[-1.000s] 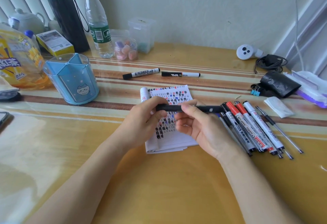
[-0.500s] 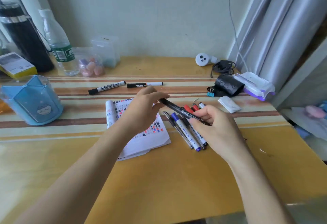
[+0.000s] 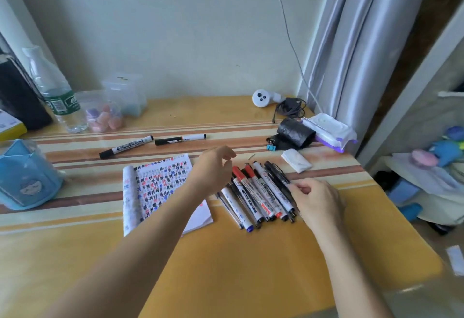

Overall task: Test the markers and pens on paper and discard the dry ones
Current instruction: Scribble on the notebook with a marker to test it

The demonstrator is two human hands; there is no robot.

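A row of several markers and pens (image 3: 253, 198) lies on the yellow table (image 3: 238, 267), with red, black and blue caps. My right hand (image 3: 315, 201) pinches the near end of a black pen (image 3: 277, 175) that lies along the right side of that row. My left hand (image 3: 216, 169) hovers over the row's red caps, fingers loosely curled and holding nothing. To the left, partly under my left forearm, is the test paper (image 3: 160, 187), a pad covered in small black, red and blue marks. Two more markers (image 3: 126, 146) (image 3: 180, 139) lie apart behind the pad.
A blue pen holder (image 3: 23, 179) stands at the left edge, with a water bottle (image 3: 59, 96) and clear boxes (image 3: 125, 94) behind. At the back right are a wipes pack (image 3: 330, 129), a black roll (image 3: 295, 131), a binder clip (image 3: 270, 147) and a folded tissue (image 3: 296, 161). The table ends just right of them.
My view has swung to the right. Both hands held the black pen above the pad; now my left hand has let go and my right hand has lowered it to the row's right side.
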